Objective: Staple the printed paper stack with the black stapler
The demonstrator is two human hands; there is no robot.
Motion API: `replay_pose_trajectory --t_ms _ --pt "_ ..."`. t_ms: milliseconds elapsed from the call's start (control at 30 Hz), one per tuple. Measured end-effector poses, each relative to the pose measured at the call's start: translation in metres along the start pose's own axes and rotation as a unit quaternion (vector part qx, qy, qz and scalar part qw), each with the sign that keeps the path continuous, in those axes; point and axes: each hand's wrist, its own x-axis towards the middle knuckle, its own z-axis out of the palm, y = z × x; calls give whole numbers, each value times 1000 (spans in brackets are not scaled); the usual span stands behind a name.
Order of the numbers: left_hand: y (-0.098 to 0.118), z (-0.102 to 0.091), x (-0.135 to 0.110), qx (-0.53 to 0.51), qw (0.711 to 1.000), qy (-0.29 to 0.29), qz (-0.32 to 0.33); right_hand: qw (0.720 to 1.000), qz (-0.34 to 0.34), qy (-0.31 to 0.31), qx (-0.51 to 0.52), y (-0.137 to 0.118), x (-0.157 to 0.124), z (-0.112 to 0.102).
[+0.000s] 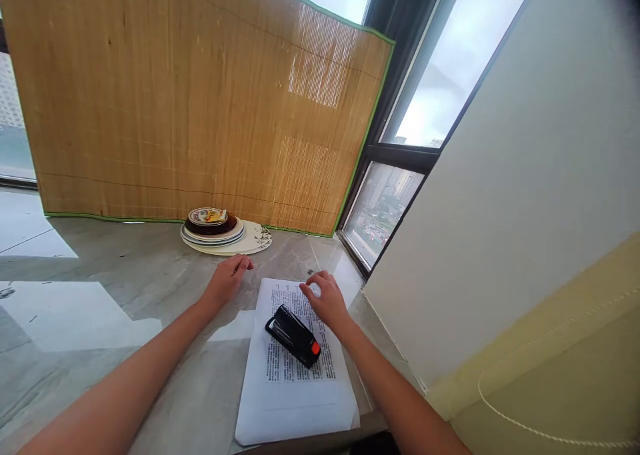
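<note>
A stack of printed paper (300, 408) lies on the grey marbled surface in front of me. On top of it rests a black stapler (293, 335) with a red-orange end, lying at a slant. My left hand (227, 283) hovers left of the paper's far corner, its fingers curled together; what they hold, if anything, is hidden. Over the paper's far right edge is my right hand (326, 300), thumb and forefinger drawn close in a pinch. Anything between those fingertips is too small to name. Neither hand touches the stapler.
Beyond my left hand stands a stack of plates (215, 235), a small colourful packet on top. A bamboo blind (175, 108) with green edging hangs behind it. Small dark bits (310, 272) lie past the paper. A white wall (500, 175) bounds the right side.
</note>
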Motion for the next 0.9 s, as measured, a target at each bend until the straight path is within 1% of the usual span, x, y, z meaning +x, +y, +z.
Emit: replay_pose_trajectory --t_ms 67,133,233,333,400,500,567,633,700,733,767,833,867,900 --pt "-2 -1 0 -9 1000 16 -8 997 11 -28 -75 8 16 15" --pt "-3 0 0 -29 999 28 -21 990 29 -77 -115 13 25 30" --pt "-2 2 0 -67 995 51 -48 981 32 -133 -140 15 31 46" --pt "0 2 3 -91 989 87 -73 978 9 -153 -143 3 35 60" --pt "0 -2 5 -114 984 107 -85 979 -21 -158 -129 -17 39 75" --pt "-5 -15 10 -161 971 153 -92 981 -69 -157 -93 -63 44 109" --pt "-12 -30 12 -179 957 206 -92 984 -83 -139 -71 -97 48 132" --pt "-20 -46 13 -195 939 266 -96 985 -110 -123 -48 -126 52 148" --pt "-27 -60 14 -212 920 312 -106 976 -177 -126 -13 -145 54 153" --pt "-30 -66 14 -220 912 328 -110 964 -224 -144 7 -150 54 152" --pt "-32 -71 14 -230 905 340 -113 945 -276 -173 25 -151 53 150" --pt "-35 -75 14 -249 894 356 -113 901 -361 -235 49 -147 50 141" --pt "-35 -75 15 -258 891 357 -111 886 -383 -256 56 -142 48 135" --pt "-35 -74 15 -265 891 354 -108 878 -392 -269 59 -135 45 130"
